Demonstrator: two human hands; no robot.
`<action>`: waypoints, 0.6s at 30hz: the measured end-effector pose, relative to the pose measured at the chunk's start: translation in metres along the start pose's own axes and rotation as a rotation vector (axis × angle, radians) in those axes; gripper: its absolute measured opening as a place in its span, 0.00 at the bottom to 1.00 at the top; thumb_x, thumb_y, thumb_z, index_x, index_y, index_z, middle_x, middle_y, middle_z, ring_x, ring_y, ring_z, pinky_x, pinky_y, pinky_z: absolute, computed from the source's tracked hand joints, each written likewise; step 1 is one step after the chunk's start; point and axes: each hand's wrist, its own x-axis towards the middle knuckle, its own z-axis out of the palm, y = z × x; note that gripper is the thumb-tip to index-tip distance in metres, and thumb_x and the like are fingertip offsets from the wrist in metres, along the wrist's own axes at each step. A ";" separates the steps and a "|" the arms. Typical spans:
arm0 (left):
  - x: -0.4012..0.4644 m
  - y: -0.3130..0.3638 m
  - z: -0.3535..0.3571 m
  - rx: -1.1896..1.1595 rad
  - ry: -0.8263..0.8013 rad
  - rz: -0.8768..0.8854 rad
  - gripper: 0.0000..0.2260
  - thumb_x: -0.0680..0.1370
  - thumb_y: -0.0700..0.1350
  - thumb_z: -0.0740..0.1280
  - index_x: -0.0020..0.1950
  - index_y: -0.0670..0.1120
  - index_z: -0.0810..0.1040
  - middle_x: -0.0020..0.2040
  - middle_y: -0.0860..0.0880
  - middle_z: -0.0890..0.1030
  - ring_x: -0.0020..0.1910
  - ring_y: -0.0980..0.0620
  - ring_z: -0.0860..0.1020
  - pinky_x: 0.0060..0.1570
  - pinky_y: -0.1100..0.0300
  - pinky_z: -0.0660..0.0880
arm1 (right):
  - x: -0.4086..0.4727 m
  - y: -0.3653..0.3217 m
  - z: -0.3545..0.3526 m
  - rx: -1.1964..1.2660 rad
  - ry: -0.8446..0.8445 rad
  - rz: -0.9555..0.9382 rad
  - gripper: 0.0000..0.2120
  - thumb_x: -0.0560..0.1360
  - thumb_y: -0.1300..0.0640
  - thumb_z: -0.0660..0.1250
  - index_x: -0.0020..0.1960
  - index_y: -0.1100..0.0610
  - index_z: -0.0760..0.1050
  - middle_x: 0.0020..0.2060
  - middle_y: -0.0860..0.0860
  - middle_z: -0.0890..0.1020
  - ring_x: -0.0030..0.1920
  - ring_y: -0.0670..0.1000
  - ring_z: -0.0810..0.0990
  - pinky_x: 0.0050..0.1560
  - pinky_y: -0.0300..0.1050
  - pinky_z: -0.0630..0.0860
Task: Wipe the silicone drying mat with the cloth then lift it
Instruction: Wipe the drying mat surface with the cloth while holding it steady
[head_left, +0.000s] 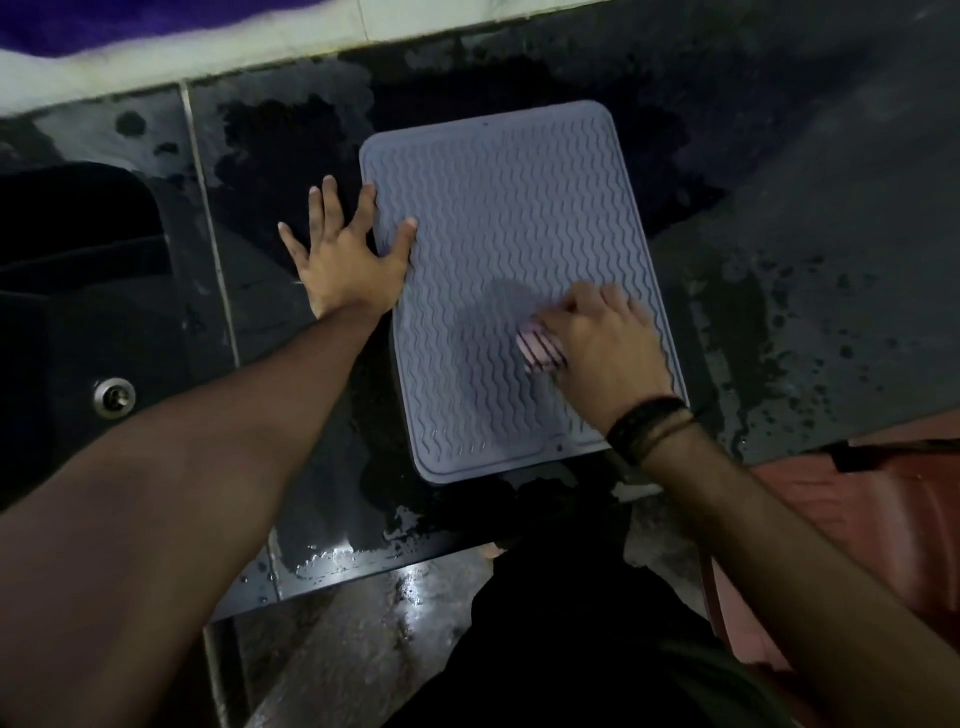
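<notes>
Head camera view, looking down: both forearms reach forward over a wet dark counter (779, 260), the left arm stretched out long from the lower left, the right arm coming in from the lower right with dark bands (647, 423) round its wrist. A grey silicone drying mat (498, 208) with wavy ridges lies flat on the counter, its near edge close to the counter's front edge and its far edge short of the pale back wall (208, 47). The left hand (345, 254) lies flat with fingers spread wide, palm on the counter at the mat's left edge, thumb and forefinger resting on the mat. The right hand (602, 343) sits on the mat's near right part, fingers curled over a bunched pink cloth (540, 349) with dark stripes, pressing it to the ridges; a darker damp patch shows on the mat just beside the cloth. A dark sink (67, 322) is set into the counter's left end, its metal drain (114, 397) visible; what else it holds cannot be made out
</notes>
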 end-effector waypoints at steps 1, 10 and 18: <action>0.000 0.001 0.000 0.003 0.001 -0.003 0.34 0.79 0.73 0.50 0.81 0.58 0.60 0.84 0.47 0.53 0.83 0.48 0.48 0.77 0.35 0.39 | 0.015 -0.002 0.001 0.012 0.042 0.007 0.19 0.71 0.58 0.67 0.62 0.50 0.75 0.58 0.54 0.74 0.59 0.57 0.71 0.58 0.53 0.68; 0.002 0.000 0.002 0.022 0.007 -0.015 0.35 0.78 0.74 0.50 0.81 0.59 0.60 0.84 0.47 0.53 0.83 0.48 0.49 0.78 0.36 0.39 | 0.043 -0.010 0.039 0.058 -0.012 -0.036 0.29 0.71 0.58 0.68 0.72 0.53 0.67 0.67 0.57 0.69 0.65 0.60 0.67 0.61 0.56 0.66; 0.001 0.001 0.001 0.023 0.009 -0.017 0.35 0.77 0.74 0.49 0.81 0.59 0.60 0.84 0.47 0.54 0.83 0.48 0.49 0.77 0.34 0.40 | -0.038 0.009 0.020 -0.048 -0.139 -0.169 0.24 0.69 0.53 0.71 0.65 0.49 0.74 0.60 0.53 0.72 0.59 0.58 0.70 0.57 0.53 0.67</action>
